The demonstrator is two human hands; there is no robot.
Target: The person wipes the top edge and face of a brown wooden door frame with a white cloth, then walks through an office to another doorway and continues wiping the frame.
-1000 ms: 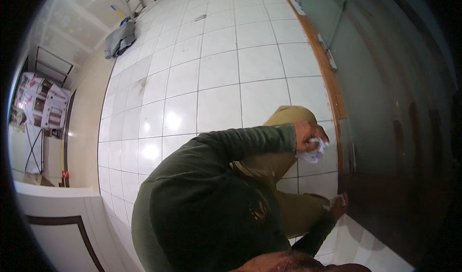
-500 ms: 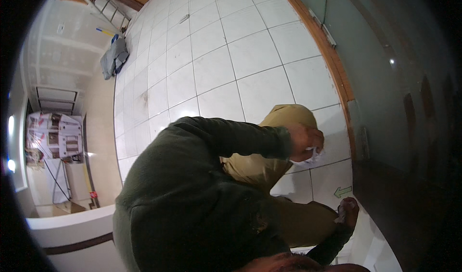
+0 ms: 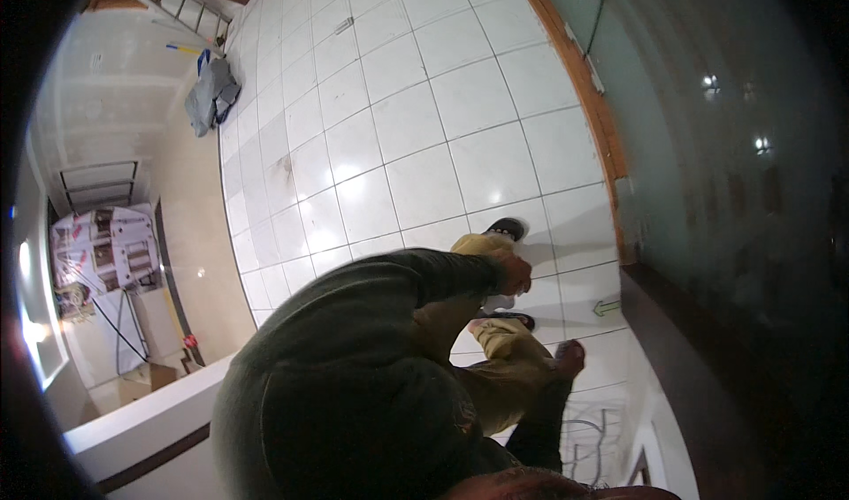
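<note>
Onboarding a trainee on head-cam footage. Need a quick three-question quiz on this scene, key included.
1. Choose one. What colour is the floor arrow?
A) Red
B) Green
C) Blue

2. True or false: in the picture, the grey bundle lies farther left than the person's left hand.

3. Short answer: which of the person's hands appears nearer the floor arrow in the picture?

Key: 1: B. 2: True. 3: The right hand.
</note>
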